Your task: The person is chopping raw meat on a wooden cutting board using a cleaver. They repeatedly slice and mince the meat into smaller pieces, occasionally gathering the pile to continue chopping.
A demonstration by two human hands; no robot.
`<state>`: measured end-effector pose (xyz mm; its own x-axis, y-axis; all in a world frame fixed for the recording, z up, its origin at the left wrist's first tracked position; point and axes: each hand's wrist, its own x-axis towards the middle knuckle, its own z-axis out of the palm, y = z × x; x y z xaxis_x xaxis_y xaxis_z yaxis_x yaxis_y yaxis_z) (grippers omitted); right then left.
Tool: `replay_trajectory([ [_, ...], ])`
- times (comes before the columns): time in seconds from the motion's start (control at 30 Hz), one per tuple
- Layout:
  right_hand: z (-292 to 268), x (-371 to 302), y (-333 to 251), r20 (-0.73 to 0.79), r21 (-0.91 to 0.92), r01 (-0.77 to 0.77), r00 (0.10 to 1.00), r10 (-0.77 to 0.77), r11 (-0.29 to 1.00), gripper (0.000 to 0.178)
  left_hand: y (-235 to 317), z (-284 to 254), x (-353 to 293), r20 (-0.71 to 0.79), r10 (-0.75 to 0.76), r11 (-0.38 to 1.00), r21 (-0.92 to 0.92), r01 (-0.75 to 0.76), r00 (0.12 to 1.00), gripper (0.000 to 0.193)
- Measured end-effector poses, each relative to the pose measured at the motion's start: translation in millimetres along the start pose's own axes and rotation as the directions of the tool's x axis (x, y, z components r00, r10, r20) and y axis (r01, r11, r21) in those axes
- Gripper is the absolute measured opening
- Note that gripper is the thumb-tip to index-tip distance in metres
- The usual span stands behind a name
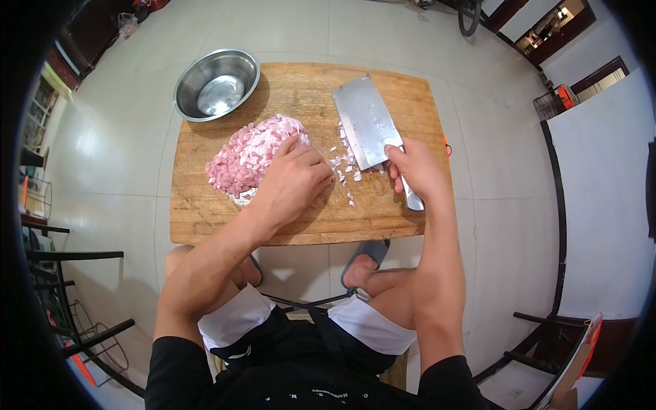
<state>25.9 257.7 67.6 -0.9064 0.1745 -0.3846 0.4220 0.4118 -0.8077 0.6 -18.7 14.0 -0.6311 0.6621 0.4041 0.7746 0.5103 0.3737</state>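
Observation:
A heap of diced pink and white raw meat (247, 158) lies on the left part of a thick wooden cutting board (301, 222). My left hand (294, 171) rests at the heap's right side with its fingers curled down; what is under them is hidden. My right hand (415, 167) grips a wide metal cleaver (369, 119) by its handle, thumb against the blade's base. The blade lies nearly flat over the right part of the board. Small white and pink bits (350, 162) are scattered along its left edge, between the two hands.
A steel bowl (217, 85) stands at the board's far left corner, bare inside. Black-legged furniture (82, 256) is at the left, and a dark-framed stand (547, 342) at the lower right. A white panel (601, 205) rises on the right. Pale tiles (123, 212) cover the floor.

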Motion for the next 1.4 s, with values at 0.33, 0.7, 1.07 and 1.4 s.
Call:
replay_trajectory([
  [0.33,28.7,-104.7,-28.4,-0.113,-0.597,0.262,0.908,-0.403,0.758,0.029,-5.1,5.7,-3.4,-0.085,0.057,0.998,0.044,-0.053,0.995,0.011],
  [0.7,41.6,-132.4,-19.9,0.007,-0.646,0.252,0.946,-0.324,0.720,0.025,2.1,3.5,-1.4,-0.044,0.031,0.999,0.015,-0.030,0.999,0.014],
  [1.07,51.0,-32.6,-7.5,-0.103,-0.526,0.131,0.971,-0.216,0.841,0.029,3.6,-0.5,4.2,0.026,0.077,0.995,-0.071,-0.075,0.997,0.011],
  [1.4,-11.4,-45.9,-12.3,-0.028,-0.098,-0.069,0.997,0.066,0.993,0.029,1.6,4.8,0.4,-0.029,0.039,0.997,-0.058,-0.041,0.999,0.010],
])
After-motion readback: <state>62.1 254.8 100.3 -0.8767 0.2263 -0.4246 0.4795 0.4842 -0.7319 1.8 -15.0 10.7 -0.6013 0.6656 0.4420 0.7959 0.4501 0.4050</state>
